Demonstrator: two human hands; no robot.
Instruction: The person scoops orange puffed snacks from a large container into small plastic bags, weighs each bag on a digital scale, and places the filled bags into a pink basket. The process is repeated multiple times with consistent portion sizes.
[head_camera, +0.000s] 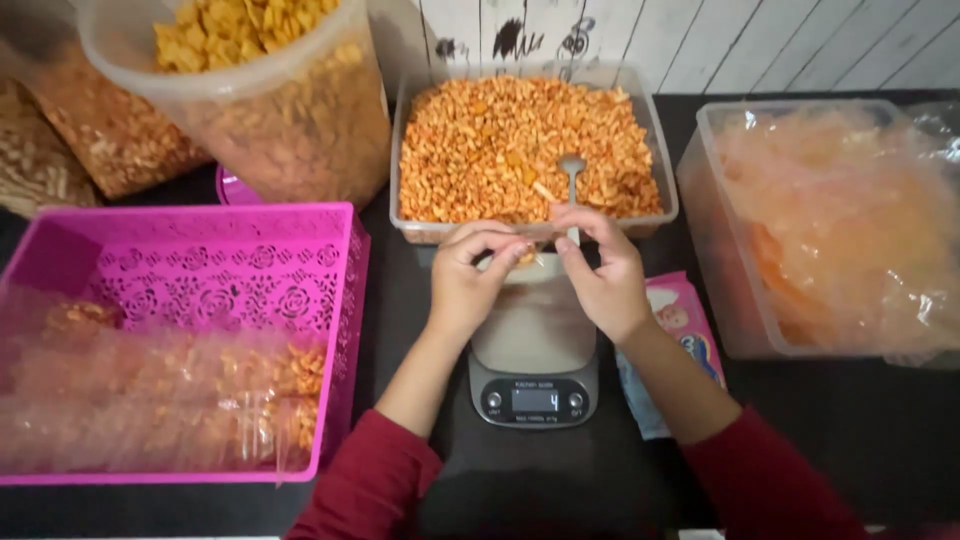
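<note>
My left hand (470, 275) pinches the mouth of a small clear plastic bag (522, 262) with a few orange snack pieces in it, held just above a grey digital kitchen scale (534, 380). My right hand (600, 270) grips the handle of a metal spoon (572, 185), whose bowl rests in the orange snack mix filling a clear rectangular tub (420, 232) behind the scale. Both hands meet at the tub's front rim. Red sleeves cover my forearms.
A pink lattice basket (340, 300) at left holds several filled clear bags. A round clear container (290, 110) of yellow-orange snacks stands behind it. A clear bin (715, 260) of empty plastic bags sits at right. A pink-and-blue packet (690, 325) lies beside the scale.
</note>
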